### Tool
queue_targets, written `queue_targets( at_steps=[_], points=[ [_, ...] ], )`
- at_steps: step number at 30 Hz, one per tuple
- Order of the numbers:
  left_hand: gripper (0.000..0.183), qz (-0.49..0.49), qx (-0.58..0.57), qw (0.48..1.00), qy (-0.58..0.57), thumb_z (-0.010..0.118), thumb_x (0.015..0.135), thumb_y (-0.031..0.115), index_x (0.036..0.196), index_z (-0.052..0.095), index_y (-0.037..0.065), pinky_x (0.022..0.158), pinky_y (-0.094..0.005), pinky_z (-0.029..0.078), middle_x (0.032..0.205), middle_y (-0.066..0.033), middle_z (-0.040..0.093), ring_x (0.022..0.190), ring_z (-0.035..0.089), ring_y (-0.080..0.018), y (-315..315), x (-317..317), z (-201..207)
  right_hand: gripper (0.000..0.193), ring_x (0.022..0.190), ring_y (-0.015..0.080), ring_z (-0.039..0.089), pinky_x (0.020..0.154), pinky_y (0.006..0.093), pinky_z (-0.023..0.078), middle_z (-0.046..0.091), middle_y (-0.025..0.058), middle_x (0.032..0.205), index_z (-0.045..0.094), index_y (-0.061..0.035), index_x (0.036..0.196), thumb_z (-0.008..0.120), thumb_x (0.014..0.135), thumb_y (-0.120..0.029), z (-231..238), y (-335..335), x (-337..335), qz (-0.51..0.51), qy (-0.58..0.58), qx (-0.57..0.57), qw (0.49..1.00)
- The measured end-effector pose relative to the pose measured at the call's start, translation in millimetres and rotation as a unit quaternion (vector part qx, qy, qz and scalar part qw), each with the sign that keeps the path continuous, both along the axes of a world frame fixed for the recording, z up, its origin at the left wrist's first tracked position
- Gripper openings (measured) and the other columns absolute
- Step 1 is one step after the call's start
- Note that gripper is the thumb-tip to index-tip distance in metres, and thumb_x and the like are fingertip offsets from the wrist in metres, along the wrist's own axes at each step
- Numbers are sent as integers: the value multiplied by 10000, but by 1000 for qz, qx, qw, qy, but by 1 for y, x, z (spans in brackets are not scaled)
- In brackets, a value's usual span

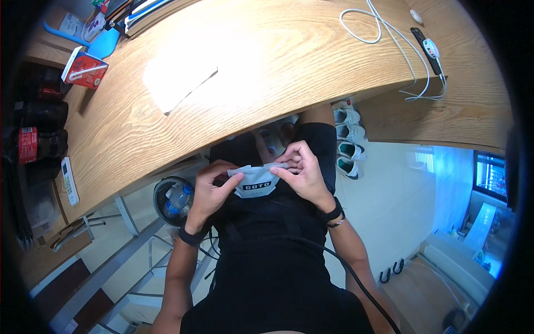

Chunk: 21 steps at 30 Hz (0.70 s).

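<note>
A small light-grey pouch (257, 192) with a black printed label hangs between my hands over my lap, just off the desk's front edge. My left hand (214, 186) pinches its left upper corner, thumb on the near face. At the right upper corner, my right hand (303, 175) grips it between thumb and bent fingers. The pouch's top edge runs roughly level between the two thumbs. Whether its mouth is parted cannot be made out, and its far side is hidden. Both wrists wear black bands.
Above my hands stretches the wooden desk (250, 83), with a white sheet (175, 83) on it. White cables (384, 28) and a black power strip (426, 51) lie at the right. A red box (89, 71) stands at the left. Below are a waste bin (162, 201) and several shoes (349, 139).
</note>
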<state>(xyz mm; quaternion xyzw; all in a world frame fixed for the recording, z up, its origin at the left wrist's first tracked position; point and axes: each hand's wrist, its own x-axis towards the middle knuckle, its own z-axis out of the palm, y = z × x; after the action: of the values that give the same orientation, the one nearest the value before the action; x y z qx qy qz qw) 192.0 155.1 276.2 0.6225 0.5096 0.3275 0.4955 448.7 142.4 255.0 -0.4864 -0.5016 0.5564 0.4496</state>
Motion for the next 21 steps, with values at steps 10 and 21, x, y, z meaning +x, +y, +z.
queue_targets(
  at_steps=[10,21],
  points=[
    [149,74,25,997,-2,816,890,90,941,743,-30,699,-275,527,889,-82,722,784,691,-148,-11,6,-8,423,883,143,747,724,262,605,743,154,949,446,-44,1043,828,865,-15,-2,-3,-4,-36,30,-8,999],
    [168,50,11,999,8,829,876,89,995,776,-17,718,-281,537,924,-95,744,815,701,-159,-10,2,-7,392,865,123,735,716,260,597,743,142,942,447,-58,978,822,874,-10,-6,-1,2,-26,55,-7,998]
  ],
)
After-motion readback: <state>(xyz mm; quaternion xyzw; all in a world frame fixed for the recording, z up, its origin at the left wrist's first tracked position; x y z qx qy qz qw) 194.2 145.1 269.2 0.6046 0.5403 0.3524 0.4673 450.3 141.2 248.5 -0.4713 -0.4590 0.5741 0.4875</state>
